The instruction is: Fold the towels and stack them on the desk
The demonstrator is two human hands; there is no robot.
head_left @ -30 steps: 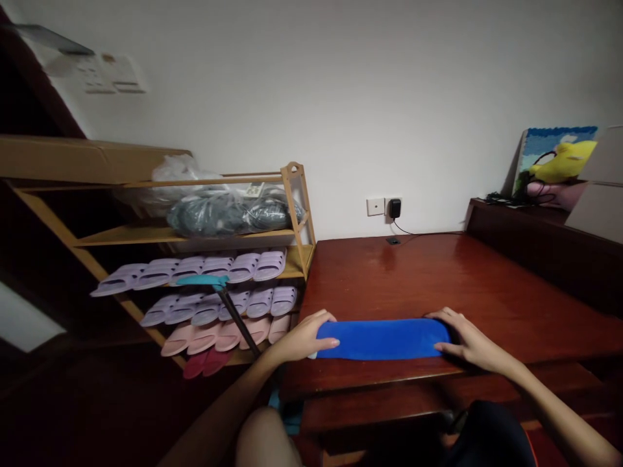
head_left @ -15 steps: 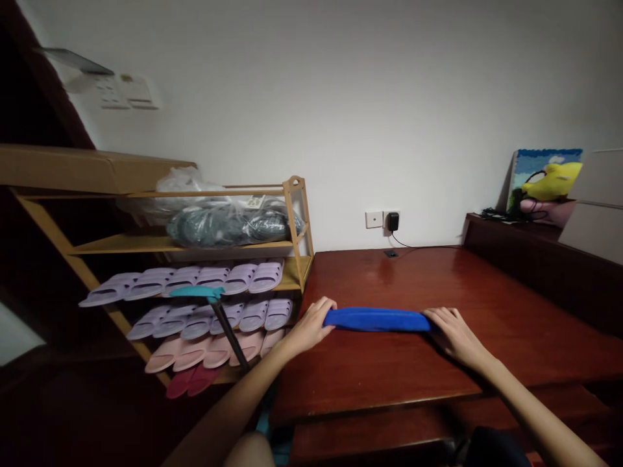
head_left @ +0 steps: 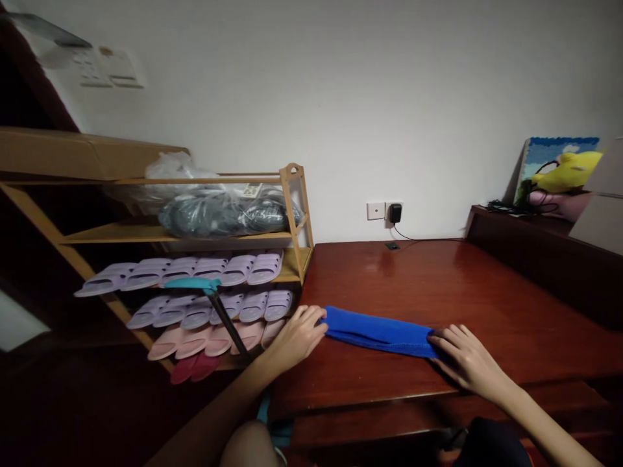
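Note:
A blue folded cloth (head_left: 382, 332) is stretched in a long narrow strip just over the red-brown wooden desk (head_left: 389, 279). My left hand (head_left: 304, 332) pinches its left end near the desk's left edge. The cloth's right end is gripped by my right hand (head_left: 464, 357), low over the front part of the desk. Between the hands, a dark gap shows between the cloth's layers, and a stitched hem runs along the lower right side. The strip slopes down toward the right. Whether its underside touches the desk cannot be made out.
To the left stands a wooden rack (head_left: 296, 220) with rows of lilac slippers (head_left: 209, 269), pink slippers (head_left: 189, 342) and plastic-wrapped bundles (head_left: 224, 211). A turquoise-topped handle (head_left: 192, 284) rises before it. A black adapter (head_left: 395, 213) is plugged into the wall. A yellow plush toy (head_left: 569, 172) sits far right.
The cloth has tilted, its right end now lower, and its layers show a gap. My right hand has moved down and slightly right; my left hand has shifted left. The view has shifted slightly.

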